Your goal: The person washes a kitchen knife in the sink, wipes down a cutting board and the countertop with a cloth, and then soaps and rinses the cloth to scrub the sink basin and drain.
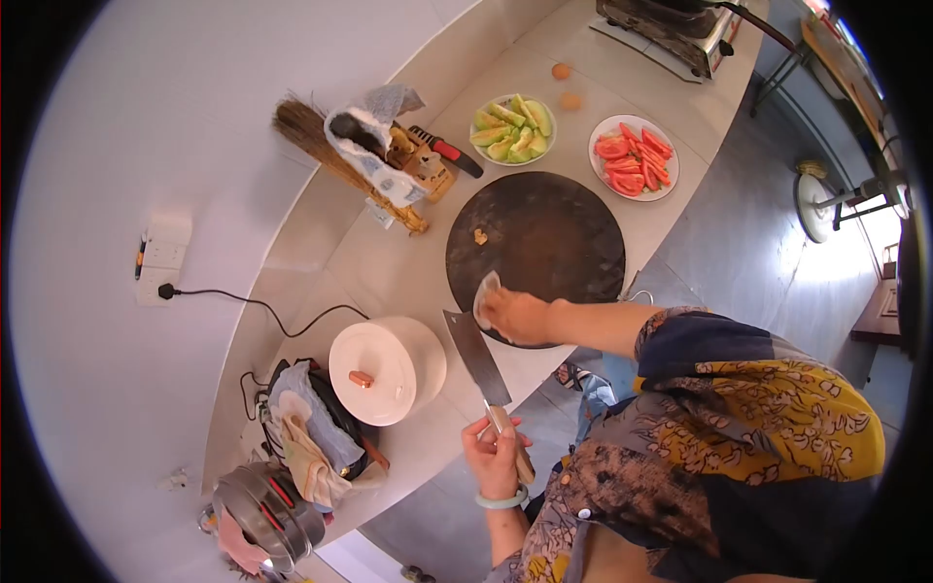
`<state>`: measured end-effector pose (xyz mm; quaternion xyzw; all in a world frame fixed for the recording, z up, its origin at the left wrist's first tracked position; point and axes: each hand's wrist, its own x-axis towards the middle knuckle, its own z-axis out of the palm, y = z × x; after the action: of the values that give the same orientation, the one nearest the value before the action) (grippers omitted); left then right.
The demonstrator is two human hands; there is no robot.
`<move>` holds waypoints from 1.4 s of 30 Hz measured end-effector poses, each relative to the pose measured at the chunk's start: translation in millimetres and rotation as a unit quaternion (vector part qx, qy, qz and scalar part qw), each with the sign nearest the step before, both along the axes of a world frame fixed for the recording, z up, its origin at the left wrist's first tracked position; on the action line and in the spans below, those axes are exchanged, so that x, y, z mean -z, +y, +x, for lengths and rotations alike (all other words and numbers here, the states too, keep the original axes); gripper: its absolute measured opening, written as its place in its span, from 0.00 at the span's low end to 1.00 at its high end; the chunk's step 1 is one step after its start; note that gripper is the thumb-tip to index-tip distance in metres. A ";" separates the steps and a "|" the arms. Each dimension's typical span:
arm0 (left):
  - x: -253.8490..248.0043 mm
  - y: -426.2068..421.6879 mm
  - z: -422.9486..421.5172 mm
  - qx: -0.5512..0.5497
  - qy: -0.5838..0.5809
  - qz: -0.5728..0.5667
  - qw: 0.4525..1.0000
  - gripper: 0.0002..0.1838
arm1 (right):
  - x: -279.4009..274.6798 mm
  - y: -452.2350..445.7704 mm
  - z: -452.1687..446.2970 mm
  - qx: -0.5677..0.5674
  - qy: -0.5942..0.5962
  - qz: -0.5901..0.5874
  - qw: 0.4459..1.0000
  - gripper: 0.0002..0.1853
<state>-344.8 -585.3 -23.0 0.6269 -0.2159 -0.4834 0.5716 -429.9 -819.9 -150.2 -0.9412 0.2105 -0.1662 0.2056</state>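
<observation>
My left hand (494, 461) is closed around the wooden handle of a cleaver (478, 358), whose broad blade points up toward the board's near edge. A pale green bangle (502, 499) circles that wrist. My right hand (518, 316) is closed on a thin whitish tissue-like piece (487, 290) at the lower left part of the round dark chopping board (544, 219). The fingers partly hide this piece. On the board's surface lies a small yellowish scrap (480, 236).
Beyond the board stand a plate of green wedges (512, 130), a plate of cut tomatoes (633, 157) and two eggs (570, 100). A white lidded pot (389, 369), cloths (311, 428) and steel pots (267, 515) line the left. A gas stove (666, 34) is at the far end.
</observation>
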 end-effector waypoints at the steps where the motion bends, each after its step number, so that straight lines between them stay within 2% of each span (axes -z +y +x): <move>1: -0.9 -5.0 -0.8 0.010 0.000 -0.001 1.000 0.21 | 7.8 10.1 -7.7 -0.017 0.001 -0.010 1.000 0.16; 6: -4.1 -12.7 -2.5 0.016 -0.009 -0.003 1.000 0.21 | -8.4 21.2 -63.9 -0.046 0.054 -0.052 0.996 0.15; 9: -5.4 -22.4 -6.0 0.028 -0.016 0.003 0.999 0.21 | -16.4 -4.0 -108.6 0.019 0.090 -0.061 0.994 0.16; 13: -0.4 -32.1 -9.4 0.042 -0.022 0.006 0.999 0.20 | -17.0 -56.7 -156.7 0.150 0.018 -0.142 0.978 0.16; 16: 0.8 -41.2 -13.3 0.051 -0.022 0.009 0.998 0.20 | -21.4 -91.8 -171.4 0.207 -0.038 -0.032 0.977 0.17; 19: 1.4 -50.8 -16.9 0.057 -0.025 0.011 0.998 0.20 | -23.2 -131.2 -179.0 0.203 -0.126 0.001 0.971 0.18; 22: 6.1 -58.8 -16.0 0.064 -0.043 -0.002 0.997 0.20 | -31.9 -155.6 -178.6 0.243 -0.059 -0.013 0.968 0.19; 25: 0.8 -64.7 -17.3 0.057 -0.039 0.011 0.998 0.20 | -13.4 -147.2 -166.6 0.238 0.030 -0.053 0.969 0.19; 28: -0.3 -61.0 -15.2 0.057 -0.043 0.009 0.997 0.19 | -1.9 -139.6 -160.3 0.290 -0.027 -0.027 0.956 0.20; 33: -2.9 -51.1 -13.8 0.058 -0.039 0.022 0.997 0.19 | -10.4 -118.7 -157.3 0.323 -0.002 -0.005 0.947 0.22; 42: -0.6 -30.5 -4.4 0.069 -0.054 0.023 0.996 0.18 | -10.2 -7.3 -135.0 0.356 0.000 0.041 0.934 0.29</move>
<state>-349.2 -615.8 -22.4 0.6488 -0.2778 -0.4921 0.5097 -565.0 -827.2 -140.1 -0.7953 0.5383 -0.2198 0.1715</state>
